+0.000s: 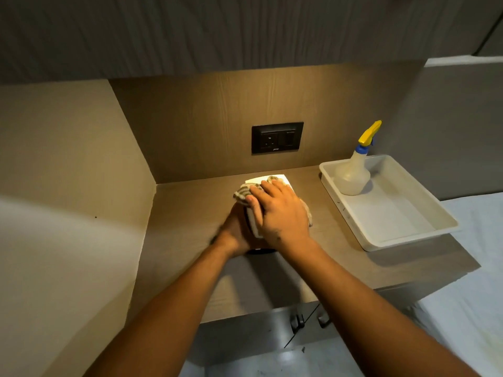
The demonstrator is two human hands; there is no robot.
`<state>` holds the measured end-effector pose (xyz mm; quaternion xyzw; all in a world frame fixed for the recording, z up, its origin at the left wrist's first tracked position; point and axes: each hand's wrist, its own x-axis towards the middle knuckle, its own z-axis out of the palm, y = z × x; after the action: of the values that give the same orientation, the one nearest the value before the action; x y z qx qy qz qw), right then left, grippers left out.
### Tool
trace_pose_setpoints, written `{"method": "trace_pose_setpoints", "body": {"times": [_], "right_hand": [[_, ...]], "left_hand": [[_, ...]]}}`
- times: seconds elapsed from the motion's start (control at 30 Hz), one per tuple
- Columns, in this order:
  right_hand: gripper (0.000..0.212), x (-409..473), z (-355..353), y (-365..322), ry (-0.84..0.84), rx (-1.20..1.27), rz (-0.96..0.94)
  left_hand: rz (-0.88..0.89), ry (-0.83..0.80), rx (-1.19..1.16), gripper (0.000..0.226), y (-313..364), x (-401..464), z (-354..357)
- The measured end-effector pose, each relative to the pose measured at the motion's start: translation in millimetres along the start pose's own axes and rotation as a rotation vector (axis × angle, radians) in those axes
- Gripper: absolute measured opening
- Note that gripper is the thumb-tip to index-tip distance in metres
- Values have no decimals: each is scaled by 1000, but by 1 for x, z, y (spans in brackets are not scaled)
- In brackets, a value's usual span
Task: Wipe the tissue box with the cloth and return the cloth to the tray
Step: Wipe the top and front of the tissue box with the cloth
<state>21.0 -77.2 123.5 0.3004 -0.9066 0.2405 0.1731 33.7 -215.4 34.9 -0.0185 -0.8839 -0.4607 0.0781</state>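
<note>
A white tissue box (283, 178) stands on the wooden counter, mostly covered by my hands. My right hand (280, 213) lies flat on top of it and presses a striped beige cloth (242, 193) against the box. The cloth shows at the box's left top corner and again at the right of my palm. My left hand (235, 232) grips the box's near left side, partly hidden under my right hand. The white tray (408, 235) sits on the counter to the right, apart from the box.
A clear spray bottle (352, 175) with a yellow trigger stands in the tray's far corner. A black wall socket (277, 137) is on the back panel behind the box. A side wall closes the counter (190, 213) on the left. Cabinet handles (299, 321) lie below the front edge.
</note>
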Motion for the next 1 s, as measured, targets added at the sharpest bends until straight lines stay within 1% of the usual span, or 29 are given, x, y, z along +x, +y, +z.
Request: {"method": "trace_pose_setpoints", "body": {"times": [0.03, 0.07, 0.13, 0.2, 0.3, 0.43, 0.5, 0.57, 0.67, 0.77, 0.9, 1.0], "right_hand": [[35, 2, -4, 11, -11, 13, 42], [37, 4, -8, 21, -30, 49, 116], [41, 13, -14, 37, -79, 140, 252], [43, 27, -14, 41, -170, 178, 267], [44, 50, -11, 35, -277, 189, 259], [43, 68, -6, 20, -351, 27, 128], [40, 63, -3, 7, -355, -8, 12], [41, 53, -2, 0, -348, 31, -55], [46, 39, -4, 5, -336, 52, -73], [48, 35, -4, 10, -337, 4, -101], [47, 39, -2, 10, -357, -11, -120], [45, 33, -3, 21, -324, 7, -146]], "left_hand": [[-18, 33, -48, 109, 0, 0, -1], [-48, 61, -67, 123, -1, -2, -1], [-83, 70, -89, 136, -5, -6, -1], [-99, 74, -86, 137, -8, -7, 0], [-94, 79, -58, 132, -6, -5, 0], [-111, 66, -26, 130, -4, -4, -1], [-119, 70, 63, 128, -2, -4, 0], [-91, 71, 109, 128, -3, -3, 1], [-60, 47, 99, 133, -5, -2, 3], [-92, 2, 47, 137, -4, 0, 5], [-115, 13, 16, 135, -6, 2, 5], [-118, 21, 21, 134, -4, 2, 5]]}}
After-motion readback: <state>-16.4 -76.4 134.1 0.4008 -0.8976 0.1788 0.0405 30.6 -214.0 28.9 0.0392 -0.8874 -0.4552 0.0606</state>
